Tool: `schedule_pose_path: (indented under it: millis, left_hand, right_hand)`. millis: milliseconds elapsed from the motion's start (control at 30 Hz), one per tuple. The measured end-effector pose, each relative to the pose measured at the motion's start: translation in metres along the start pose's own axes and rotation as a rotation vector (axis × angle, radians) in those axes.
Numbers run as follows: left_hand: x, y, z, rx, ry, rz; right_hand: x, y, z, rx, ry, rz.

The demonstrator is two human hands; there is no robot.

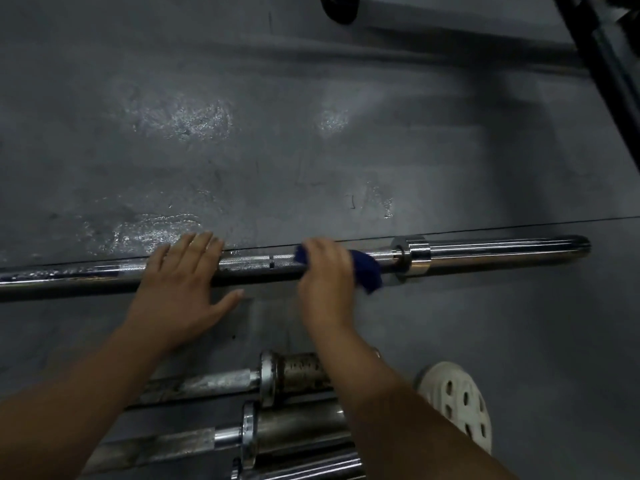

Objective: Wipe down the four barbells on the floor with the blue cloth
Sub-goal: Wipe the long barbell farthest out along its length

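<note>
A long chrome barbell (256,266) lies across the grey floor from the left edge to its sleeve at the right. My left hand (183,285) lies flat on its shaft with straight fingers. My right hand (325,275) grips the blue cloth (367,271) wrapped round the shaft, just left of the collar. Three more barbells lie near me at the bottom: a rusty one (221,379), a chrome one (277,431) below it, and another (304,465) at the lower edge, all partly hidden by my arms.
A white perforated shoe (457,407) stands at the lower right. A black metal frame leg (602,67) slants down from the top right, and a dark round object (337,8) sits at the top edge. Wet shiny patches mark the floor (180,116).
</note>
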State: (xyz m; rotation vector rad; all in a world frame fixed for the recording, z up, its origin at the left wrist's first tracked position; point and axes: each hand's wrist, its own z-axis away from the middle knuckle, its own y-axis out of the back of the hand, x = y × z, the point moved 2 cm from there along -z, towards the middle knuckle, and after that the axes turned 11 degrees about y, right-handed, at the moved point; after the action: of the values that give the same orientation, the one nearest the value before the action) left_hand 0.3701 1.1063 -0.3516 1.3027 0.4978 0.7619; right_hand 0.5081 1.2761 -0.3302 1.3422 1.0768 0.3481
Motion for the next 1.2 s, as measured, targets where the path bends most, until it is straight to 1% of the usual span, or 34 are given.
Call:
schedule_pose_path:
  millis: [33, 67, 100, 133, 167, 233, 267, 300, 333, 400, 433, 467, 500, 533, 600, 633, 700, 733, 767, 833, 867, 900, 933, 967, 1033, 1067, 1100, 1133, 1167, 1200]
  left_hand:
    - [-0.001, 0.003, -0.006, -0.004, 0.009, 0.004]
    - [-0.002, 0.006, -0.010, -0.013, 0.018, 0.006]
    - [-0.004, 0.008, -0.014, -0.023, 0.024, 0.009]
    - [-0.005, 0.010, -0.015, -0.020, 0.029, 0.018]
    - [-0.005, 0.011, -0.014, -0.004, 0.027, 0.024]
    - [0.000, 0.006, -0.005, 0.017, 0.010, -0.007]
    - [0.002, 0.002, -0.002, 0.019, 0.016, -0.021]
    - [0.004, -0.001, -0.002, 0.028, 0.032, -0.020]
    - [0.005, -0.003, -0.004, 0.034, 0.047, -0.015]
    - [0.006, -0.001, -0.013, 0.030, 0.054, -0.016]
    - [0.006, 0.000, -0.019, 0.026, 0.054, -0.014]
    - [0.005, 0.003, -0.025, 0.020, 0.054, -0.007]
    - [0.003, 0.005, -0.031, 0.015, 0.054, 0.005]
    - [0.001, 0.008, -0.035, 0.012, 0.054, 0.016]
    - [-0.003, 0.010, -0.036, 0.021, 0.048, 0.019]
    - [-0.004, 0.009, -0.034, 0.041, 0.042, 0.004]
    - [-0.003, 0.006, -0.028, 0.066, 0.046, -0.024]
    - [-0.002, 0.004, -0.029, 0.066, 0.062, -0.021]
    - [-0.001, 0.003, -0.031, 0.061, 0.077, -0.017]
    - [0.000, 0.004, -0.038, 0.057, 0.078, -0.011]
    - [-0.001, 0.006, -0.043, 0.056, 0.071, -0.010]
    - [-0.003, 0.007, -0.048, 0.050, 0.064, -0.012]
    - [-0.005, 0.010, -0.053, 0.037, 0.063, -0.016]
    - [-0.006, 0.011, -0.058, 0.022, 0.066, -0.014]
    - [-0.008, 0.015, -0.071, -0.003, 0.073, 0.000]
    - [-0.008, 0.017, -0.076, -0.014, 0.082, -0.003]
    - [-0.008, 0.019, -0.082, -0.016, 0.095, -0.006]
    - [-0.008, 0.020, -0.087, -0.016, 0.109, -0.005]
    - [-0.007, 0.023, -0.092, -0.024, 0.124, -0.003]
    - [-0.007, 0.025, -0.097, -0.038, 0.136, -0.001]
  right_hand:
    - [-0.012, -0.002, -0.006, -0.093, 0.148, -0.028]
    - [-0.014, 0.001, -0.013, -0.171, 0.254, -0.050]
    - [-0.004, 0.007, -0.020, -0.197, 0.295, -0.071]
    - [0.016, 0.012, -0.024, -0.163, 0.267, -0.072]
    - [0.040, 0.018, -0.026, -0.076, 0.168, -0.045]
    - [0.079, 0.027, -0.018, 0.121, -0.124, 0.017]
    - [0.080, 0.024, -0.013, 0.158, -0.211, 0.028]
    - [0.069, 0.018, -0.012, 0.163, -0.231, 0.014]
    - [0.050, 0.011, -0.014, 0.132, -0.175, -0.012]
    - [0.016, 0.001, -0.020, -0.007, 0.094, -0.069]
    - [0.011, 0.001, -0.026, -0.090, 0.200, -0.089]
    - [0.016, 0.006, -0.033, -0.144, 0.257, -0.091]
    - [0.030, 0.013, -0.040, -0.152, 0.266, -0.080]
    - [0.051, 0.020, -0.044, -0.116, 0.223, -0.055]
    - [0.091, 0.032, -0.045, 0.033, 0.051, 0.004]
    - [0.099, 0.033, -0.043, 0.096, -0.028, 0.029]
    - [0.081, 0.019, -0.044, 0.173, -0.118, 0.004]
    - [0.062, 0.010, -0.047, 0.177, -0.103, -0.038]
    - [0.039, 0.003, -0.048, 0.141, -0.023, -0.068]
    - [0.008, -0.008, -0.048, -0.003, 0.203, -0.123]
    - [0.003, -0.005, -0.051, -0.079, 0.277, -0.153]
    - [0.010, 0.001, -0.057, -0.113, 0.319, -0.157]
    - [0.025, 0.008, -0.062, -0.101, 0.320, -0.127]
    - [0.045, 0.016, -0.066, -0.058, 0.270, -0.079]
    - [0.086, 0.027, -0.072, 0.098, 0.024, -0.014]
    - [0.093, 0.025, -0.072, 0.155, -0.098, 0.013]
    - [0.086, 0.015, -0.072, 0.191, -0.166, 0.032]
    - [0.067, 0.004, -0.074, 0.191, -0.181, 0.029]
    - [0.040, -0.007, -0.078, 0.143, -0.121, 0.000]
    - [0.016, -0.016, -0.083, 0.053, 0.015, -0.041]
